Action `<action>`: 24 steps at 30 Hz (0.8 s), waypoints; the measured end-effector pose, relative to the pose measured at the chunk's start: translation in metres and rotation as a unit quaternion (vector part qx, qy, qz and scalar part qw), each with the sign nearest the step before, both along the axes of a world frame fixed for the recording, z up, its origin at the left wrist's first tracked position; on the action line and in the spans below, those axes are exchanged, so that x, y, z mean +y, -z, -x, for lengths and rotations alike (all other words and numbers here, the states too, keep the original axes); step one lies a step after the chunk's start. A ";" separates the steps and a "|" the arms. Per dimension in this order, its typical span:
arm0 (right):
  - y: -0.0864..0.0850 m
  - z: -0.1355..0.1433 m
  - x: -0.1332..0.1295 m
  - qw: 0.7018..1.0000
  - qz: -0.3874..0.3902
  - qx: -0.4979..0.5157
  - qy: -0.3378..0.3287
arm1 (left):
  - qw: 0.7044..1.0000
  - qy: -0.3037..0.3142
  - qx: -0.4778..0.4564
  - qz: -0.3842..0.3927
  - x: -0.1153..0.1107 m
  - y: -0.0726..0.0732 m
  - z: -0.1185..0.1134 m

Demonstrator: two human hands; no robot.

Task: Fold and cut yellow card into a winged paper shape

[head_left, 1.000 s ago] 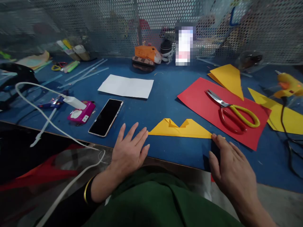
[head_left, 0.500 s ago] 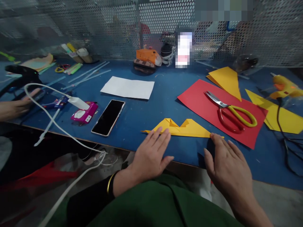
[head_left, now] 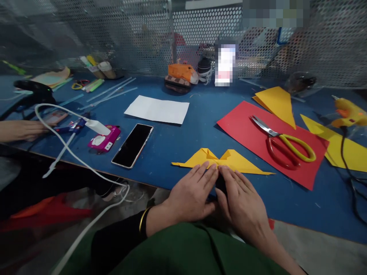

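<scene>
A folded sheet of yellow paper (head_left: 241,164) lies near the front edge of the blue table, with two raised peaks and a thin point at either end. My left hand (head_left: 192,193) rests its outstretched fingertips on the paper's lower edge at the middle. Close beside it, my right hand (head_left: 243,198) presses its extended fingers on that same edge. Both hands lie flat, neither one gripping. To the right, scissors (head_left: 275,133) with one red and one yellow handle lie on a red sheet (head_left: 237,122).
A phone (head_left: 132,146), a pink socket block (head_left: 104,138) with a white cable and a white sheet (head_left: 157,109) lie to the left. More yellow paper (head_left: 278,101) and a yellow glue gun (head_left: 349,111) are at right. Another person's hand (head_left: 24,130) is at far left.
My right hand has slid left from the paper's right end to its middle. My left hand has shifted right, so the hands are now side by side. The view has tilted slightly.
</scene>
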State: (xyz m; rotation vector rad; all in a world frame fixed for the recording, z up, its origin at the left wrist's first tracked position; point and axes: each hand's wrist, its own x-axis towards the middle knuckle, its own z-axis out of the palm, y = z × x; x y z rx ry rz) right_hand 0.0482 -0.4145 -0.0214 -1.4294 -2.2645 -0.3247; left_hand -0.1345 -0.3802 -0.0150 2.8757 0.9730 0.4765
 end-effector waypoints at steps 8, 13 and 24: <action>0.006 -0.061 -0.014 0.993 0.015 0.001 0.114 | 1.000 0.005 0.013 -0.003 0.002 -0.002 0.002; 0.002 -0.073 -0.021 0.983 0.044 0.024 0.176 | 1.000 0.003 0.009 -0.003 0.001 -0.001 0.001; 0.003 -0.015 -0.009 1.000 -0.003 -0.008 0.012 | 1.000 0.000 0.014 0.004 0.000 0.001 0.000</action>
